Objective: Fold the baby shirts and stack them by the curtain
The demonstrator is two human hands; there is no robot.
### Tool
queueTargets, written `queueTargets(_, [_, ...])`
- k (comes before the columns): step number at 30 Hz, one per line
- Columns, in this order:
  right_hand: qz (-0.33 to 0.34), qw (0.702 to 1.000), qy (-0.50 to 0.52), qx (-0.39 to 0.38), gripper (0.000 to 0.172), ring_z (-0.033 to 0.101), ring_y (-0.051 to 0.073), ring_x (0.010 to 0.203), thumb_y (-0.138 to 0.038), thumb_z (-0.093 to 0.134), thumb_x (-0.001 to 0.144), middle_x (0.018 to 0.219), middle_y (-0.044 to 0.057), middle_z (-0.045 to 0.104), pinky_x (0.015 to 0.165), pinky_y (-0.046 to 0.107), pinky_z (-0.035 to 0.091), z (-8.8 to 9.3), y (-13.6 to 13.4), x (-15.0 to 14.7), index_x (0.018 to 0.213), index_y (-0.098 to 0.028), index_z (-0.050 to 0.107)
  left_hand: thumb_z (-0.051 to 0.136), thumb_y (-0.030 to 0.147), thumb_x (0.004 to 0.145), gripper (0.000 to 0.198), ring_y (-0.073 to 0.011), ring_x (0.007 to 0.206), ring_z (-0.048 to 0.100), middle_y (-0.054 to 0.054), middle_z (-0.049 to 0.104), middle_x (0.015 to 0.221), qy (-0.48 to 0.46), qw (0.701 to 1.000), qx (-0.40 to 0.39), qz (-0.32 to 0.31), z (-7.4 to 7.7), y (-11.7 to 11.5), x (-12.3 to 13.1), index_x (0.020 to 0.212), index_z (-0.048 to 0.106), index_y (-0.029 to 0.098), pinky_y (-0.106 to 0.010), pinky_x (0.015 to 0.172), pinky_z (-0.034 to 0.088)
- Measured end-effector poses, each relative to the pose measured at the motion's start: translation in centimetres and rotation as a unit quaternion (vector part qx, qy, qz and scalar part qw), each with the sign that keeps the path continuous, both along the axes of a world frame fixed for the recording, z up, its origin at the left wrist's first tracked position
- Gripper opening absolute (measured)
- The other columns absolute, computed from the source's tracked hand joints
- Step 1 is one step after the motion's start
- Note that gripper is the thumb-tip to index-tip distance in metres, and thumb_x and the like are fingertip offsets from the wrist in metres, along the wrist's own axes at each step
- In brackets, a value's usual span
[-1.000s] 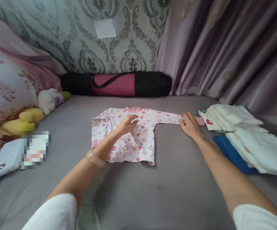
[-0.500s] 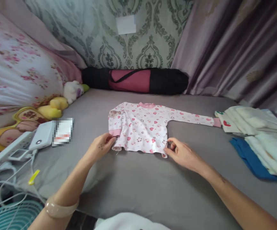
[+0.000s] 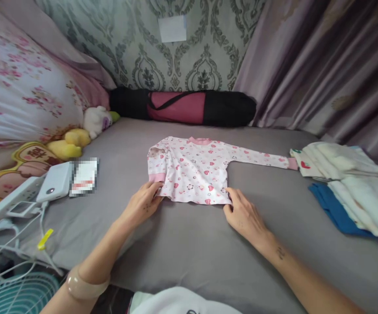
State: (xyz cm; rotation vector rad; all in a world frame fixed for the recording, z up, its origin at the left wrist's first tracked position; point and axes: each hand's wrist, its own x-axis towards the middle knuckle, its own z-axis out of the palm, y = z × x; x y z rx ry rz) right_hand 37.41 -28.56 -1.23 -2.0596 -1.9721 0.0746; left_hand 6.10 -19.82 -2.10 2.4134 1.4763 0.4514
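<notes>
A small white long-sleeved shirt (image 3: 197,174) with pink hearts, pink collar and pink cuffs lies spread on the grey bed sheet (image 3: 182,244). Its right-hand sleeve stretches out sideways, while the other one is bent down along the body. My left hand (image 3: 146,200) pinches the bottom hem at its left corner, just below the cuff. At the opposite corner, my right hand (image 3: 241,211) grips the hem between thumb and fingers. The hem runs nearly straight between both hands.
Folded pale clothes (image 3: 342,161) and a blue garment (image 3: 332,209) lie at right. At left are a white power bank (image 3: 55,181), a power strip (image 3: 10,209) with cables and plush toys (image 3: 67,144). A long black-and-red bag (image 3: 175,107) lies along the wall.
Both hands have closed on the hem corners. The curled corners of the hem are now flattened out, and my right hand has turned knuckles-up.
</notes>
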Motion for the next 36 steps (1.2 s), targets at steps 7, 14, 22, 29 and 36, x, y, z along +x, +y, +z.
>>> queueTargets(7, [0.061, 0.997, 0.037, 0.043, 0.033, 0.063, 0.019, 0.089, -0.01, 0.042, 0.087, 0.111, 0.007, 0.061, 0.071, 0.028, 0.048, -0.8, 0.1, 0.7, 0.115, -0.021, 0.056, 0.039, 0.03, 0.092, 0.035, -0.0176, 0.081, 0.059, -0.008, 0.057, 0.111, -0.002, 0.998, 0.023, -0.062, 0.2, -0.1, 0.3, 0.126, 0.048, 0.024, -0.029, 0.072, 0.047])
queueTargets(14, [0.096, 0.985, -0.036, 0.137, 0.035, 0.06, 0.021, 0.097, -0.006, 0.036, 0.091, 0.12, 0.008, 0.06, 0.079, 0.032, 0.048, 1.0, -0.2, 1.2, 0.106, -0.022, 0.063, 0.034, 0.021, 0.089, 0.037, -0.0189, 0.086, 0.06, -0.007, 0.055, 0.119, 0.1, 0.991, 0.064, -0.054, 3.4, 1.0, -1.7, 0.115, 0.059, 0.027, -0.028, 0.068, 0.046])
queueTargets(22, [0.203, 0.975, -0.043, 0.077, 0.033, 0.057, 0.022, 0.096, -0.002, 0.038, 0.088, 0.116, 0.008, 0.065, 0.083, 0.036, 0.046, 1.4, 0.0, 1.6, 0.095, -0.019, 0.066, 0.039, 0.019, 0.086, 0.031, -0.0225, 0.093, 0.055, -0.005, 0.067, 0.102, 0.108, 0.98, 0.014, -0.165, 3.7, 2.5, -3.4, 0.096, 0.068, 0.026, -0.033, 0.082, 0.044])
queueTargets(29, [0.152, 0.983, 0.1, 0.019, 0.027, 0.059, 0.016, 0.077, -0.008, 0.041, 0.086, 0.085, 0.002, 0.068, 0.075, 0.028, 0.043, 1.6, 0.2, 2.4, 0.086, -0.022, 0.065, 0.041, 0.017, 0.083, 0.028, -0.0213, 0.088, 0.057, -0.003, 0.069, 0.092, 0.106, 0.979, -0.014, -0.173, 3.3, 3.3, -4.1, 0.089, 0.067, 0.026, -0.033, 0.084, 0.042])
queueTargets(36, [-0.052, 0.987, 0.127, -0.083, 0.03, 0.053, 0.015, 0.058, -0.043, 0.049, 0.087, 0.062, 0.0, 0.06, 0.058, 0.026, 0.034, 2.0, 0.8, 2.2, 0.065, -0.023, 0.055, 0.037, 0.022, 0.083, 0.031, -0.021, 0.077, 0.058, -0.006, 0.069, 0.079, 0.062, 0.989, -0.015, -0.132, 5.5, 4.3, -1.6, 0.082, 0.069, 0.022, -0.033, 0.075, 0.044])
